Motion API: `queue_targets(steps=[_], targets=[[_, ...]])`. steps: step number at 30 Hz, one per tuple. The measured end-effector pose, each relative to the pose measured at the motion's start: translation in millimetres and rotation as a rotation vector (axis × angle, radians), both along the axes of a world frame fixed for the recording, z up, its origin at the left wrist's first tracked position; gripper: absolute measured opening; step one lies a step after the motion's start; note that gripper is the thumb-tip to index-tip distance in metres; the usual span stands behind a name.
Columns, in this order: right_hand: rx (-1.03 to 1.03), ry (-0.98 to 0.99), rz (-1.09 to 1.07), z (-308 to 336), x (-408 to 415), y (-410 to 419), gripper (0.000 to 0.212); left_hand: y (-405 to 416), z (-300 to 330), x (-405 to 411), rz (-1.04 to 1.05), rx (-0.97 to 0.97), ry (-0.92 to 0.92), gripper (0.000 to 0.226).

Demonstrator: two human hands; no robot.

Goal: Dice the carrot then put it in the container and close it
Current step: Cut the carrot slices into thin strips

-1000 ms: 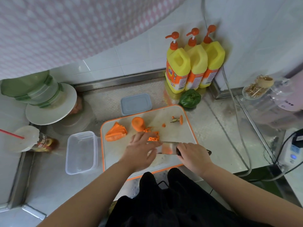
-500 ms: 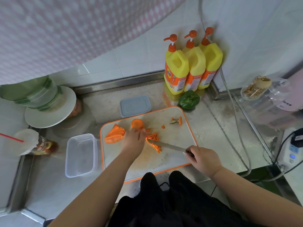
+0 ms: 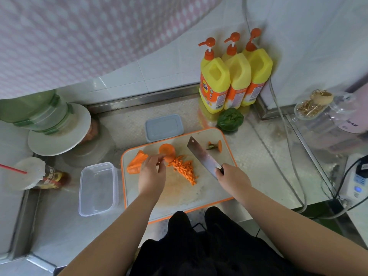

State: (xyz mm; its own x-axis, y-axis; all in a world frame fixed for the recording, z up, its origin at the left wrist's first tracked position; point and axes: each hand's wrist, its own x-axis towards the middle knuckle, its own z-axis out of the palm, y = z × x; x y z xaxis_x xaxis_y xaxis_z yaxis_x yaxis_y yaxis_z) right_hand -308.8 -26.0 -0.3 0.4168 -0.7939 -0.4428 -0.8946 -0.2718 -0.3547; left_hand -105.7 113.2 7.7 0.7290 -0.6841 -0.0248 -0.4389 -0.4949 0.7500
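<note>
A white cutting board with an orange rim [image 3: 199, 194] lies in front of me. A pile of diced carrot [image 3: 184, 169] sits near its middle. Behind the dice stands a thick carrot chunk [image 3: 167, 151], and my left hand [image 3: 152, 174] touches it with its fingertips. Carrot slabs [image 3: 135, 163] lie at the board's left edge. My right hand [image 3: 232, 179] grips a cleaver [image 3: 202, 154], blade lifted and pointing away to the left. An empty clear container [image 3: 97, 188] sits left of the board. Its grey lid [image 3: 163, 127] lies behind the board.
A carrot top [image 3: 216, 146] lies at the board's far right. Three yellow pump bottles [image 3: 235, 76] and a green pepper [image 3: 230, 119] stand at the back. A plate with a green bottle [image 3: 57, 128] and a cup with a straw [image 3: 35, 176] are on the left. Cables and appliances fill the right.
The cleaver has lifted off the board and swung to the right, away from the dice. My left hand has reached back to the carrot chunk. The diced pile is spread out.
</note>
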Motion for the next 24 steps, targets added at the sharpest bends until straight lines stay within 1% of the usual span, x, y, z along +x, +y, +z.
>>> queue_targets(steps=[2,6,10,12,14,16,20,24], targets=[[0.008,-0.009,-0.046,-0.5,-1.9,-2.5,0.029,5.9,-5.5,5.0,0.035,-0.006,-0.028,0.021],[-0.025,-0.014,-0.153,-0.8,-7.6,-7.8,0.039,20.7,-17.0,15.0,0.110,0.022,-0.081,0.023],[-0.072,-0.026,-0.087,5.3,0.1,0.6,0.036,34.4,-22.6,24.3,0.185,0.105,-0.166,0.029],[-0.081,-0.037,-0.052,8.4,5.9,8.4,0.031,38.2,-22.9,33.5,0.203,0.204,-0.195,0.038],[-0.059,-0.042,-0.051,10.7,10.5,14.8,0.030,39.5,-22.2,44.1,0.165,0.345,-0.220,0.051],[-0.044,-0.046,-0.047,11.1,12.6,19.3,0.031,38.4,-22.7,54.0,0.098,0.436,-0.262,0.056],[-0.064,-0.059,-0.055,7.9,10.6,23.1,0.030,33.9,-26.5,68.8,-0.036,0.552,-0.354,0.051],[-0.087,-0.071,-0.057,5.2,5.5,25.0,0.031,31.7,-29.6,75.5,-0.079,0.588,-0.397,0.047]])
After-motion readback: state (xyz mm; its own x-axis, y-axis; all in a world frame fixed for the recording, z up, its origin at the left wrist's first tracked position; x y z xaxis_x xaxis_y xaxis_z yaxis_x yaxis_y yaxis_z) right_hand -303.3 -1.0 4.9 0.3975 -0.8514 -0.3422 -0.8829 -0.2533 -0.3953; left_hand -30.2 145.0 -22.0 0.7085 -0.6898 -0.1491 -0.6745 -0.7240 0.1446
